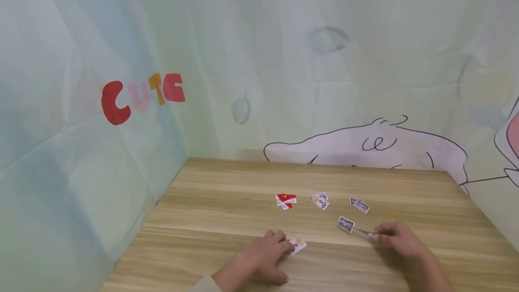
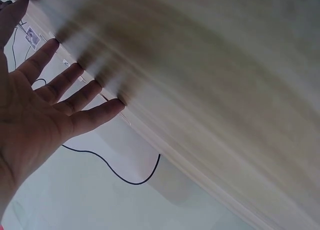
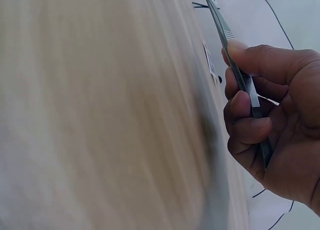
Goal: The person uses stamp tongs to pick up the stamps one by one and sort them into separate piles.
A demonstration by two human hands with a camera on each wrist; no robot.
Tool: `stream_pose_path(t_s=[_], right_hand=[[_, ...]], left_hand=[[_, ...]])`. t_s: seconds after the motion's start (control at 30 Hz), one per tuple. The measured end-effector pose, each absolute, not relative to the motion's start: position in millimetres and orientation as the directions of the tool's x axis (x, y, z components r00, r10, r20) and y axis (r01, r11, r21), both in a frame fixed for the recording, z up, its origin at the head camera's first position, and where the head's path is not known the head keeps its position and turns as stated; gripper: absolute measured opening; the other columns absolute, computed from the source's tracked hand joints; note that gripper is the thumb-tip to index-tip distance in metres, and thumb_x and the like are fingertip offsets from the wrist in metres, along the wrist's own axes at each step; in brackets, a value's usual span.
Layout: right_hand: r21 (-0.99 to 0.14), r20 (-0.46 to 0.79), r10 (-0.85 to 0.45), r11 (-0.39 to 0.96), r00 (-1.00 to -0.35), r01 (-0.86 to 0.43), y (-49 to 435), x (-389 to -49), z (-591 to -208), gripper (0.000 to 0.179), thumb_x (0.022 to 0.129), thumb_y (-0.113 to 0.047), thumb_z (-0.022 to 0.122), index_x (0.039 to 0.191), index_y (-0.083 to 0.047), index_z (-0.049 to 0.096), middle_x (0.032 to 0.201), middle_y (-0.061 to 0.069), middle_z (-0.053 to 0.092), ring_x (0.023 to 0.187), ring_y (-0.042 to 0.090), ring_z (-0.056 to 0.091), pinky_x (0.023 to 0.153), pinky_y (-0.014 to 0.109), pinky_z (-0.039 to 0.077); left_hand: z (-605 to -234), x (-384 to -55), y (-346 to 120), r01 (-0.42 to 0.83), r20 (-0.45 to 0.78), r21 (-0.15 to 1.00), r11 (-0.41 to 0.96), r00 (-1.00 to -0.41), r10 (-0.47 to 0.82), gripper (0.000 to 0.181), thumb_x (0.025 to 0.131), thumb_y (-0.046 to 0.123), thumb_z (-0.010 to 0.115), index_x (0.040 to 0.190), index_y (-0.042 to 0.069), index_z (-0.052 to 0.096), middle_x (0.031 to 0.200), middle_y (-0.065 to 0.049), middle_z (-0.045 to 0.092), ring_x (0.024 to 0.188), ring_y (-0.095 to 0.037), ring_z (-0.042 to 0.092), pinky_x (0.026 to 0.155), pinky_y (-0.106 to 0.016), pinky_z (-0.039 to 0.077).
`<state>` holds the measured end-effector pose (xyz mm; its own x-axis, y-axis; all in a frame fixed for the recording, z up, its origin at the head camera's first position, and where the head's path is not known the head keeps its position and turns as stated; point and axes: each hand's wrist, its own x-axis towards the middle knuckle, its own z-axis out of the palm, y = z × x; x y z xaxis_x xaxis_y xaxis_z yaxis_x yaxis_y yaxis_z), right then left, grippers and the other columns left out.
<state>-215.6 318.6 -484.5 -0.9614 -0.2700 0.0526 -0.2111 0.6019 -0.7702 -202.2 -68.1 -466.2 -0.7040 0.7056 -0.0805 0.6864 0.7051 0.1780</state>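
My right hand (image 1: 401, 239) grips a pair of metal tweezers (image 3: 231, 54), thumb and fingers curled round them. Their tips pinch or touch the edge of a small dark-pictured stamp-like card (image 1: 346, 224); whether it is lifted off the table I cannot tell. My left hand (image 1: 269, 256) rests on the table with fingers spread, its fingertips on the wood in the left wrist view. One finger of it touches a pale stamp-like card (image 1: 298, 244) with a small yellowish picture.
Farther back on the wooden table (image 1: 227, 184) lie a red-and-white group of cards (image 1: 286, 201), a pale group (image 1: 320, 200) and two overlapping dark-pictured cards (image 1: 360, 204). A printed cloth backdrop (image 1: 243, 57) closes off the back and left side.
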Motion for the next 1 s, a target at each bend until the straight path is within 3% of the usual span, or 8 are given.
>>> stream_pose_path(t_s=[0.3,0.5,0.73,1.0], right_hand=[[-0.869,-0.054,-0.197,0.492,-0.979,-0.051,325.6,-215.7,-483.0,0.022,0.082,-0.005,0.062,0.097,0.011,0.062,0.085,0.012,0.059,0.075,0.02,0.05,0.065,0.03,0.042],[-0.839,-0.078,-0.124,0.544,-0.989,-0.002,332.2,-220.8,-482.2,0.023,0.085,-0.009,0.062,0.1,0.009,0.062,0.085,0.011,0.059,0.078,0.022,0.051,0.068,0.034,0.042],[-0.76,-0.01,-0.073,0.649,-0.997,-0.04,337.8,-229.4,-479.0,0.025,0.087,-0.012,0.062,0.1,0.009,0.063,0.095,0.016,0.063,0.083,0.021,0.054,0.07,0.034,0.043],[-0.775,-0.042,-0.048,0.632,-0.998,0.002,340.7,-236.1,-480.8,0.026,0.087,-0.011,0.061,0.101,0.01,0.062,0.092,0.013,0.061,0.078,0.02,0.052,0.066,0.033,0.044]], left_hand=[[-464.8,-202.8,-68.5,0.689,-0.082,0.178,0.703,-0.701,0.708,0.065,0.067,0.047,0.074,0.125,0.024,0.057,0.116,0.005,0.048,0.101,-0.013,0.044,0.076,-0.028,0.045],[-465.1,-203.1,-68.9,0.684,-0.087,0.194,0.704,-0.703,0.706,0.065,0.066,0.047,0.074,0.125,0.024,0.057,0.115,0.006,0.048,0.1,-0.012,0.043,0.077,-0.028,0.044],[-464.9,-204.0,-69.0,0.676,-0.09,0.196,0.711,-0.709,0.699,0.065,0.065,0.047,0.075,0.125,0.026,0.057,0.115,0.006,0.048,0.1,-0.012,0.044,0.076,-0.03,0.045],[-462.9,-203.1,-69.4,0.668,-0.097,0.21,0.714,-0.713,0.695,0.065,0.065,0.046,0.075,0.125,0.026,0.057,0.115,0.007,0.048,0.101,-0.012,0.043,0.077,-0.03,0.045]])
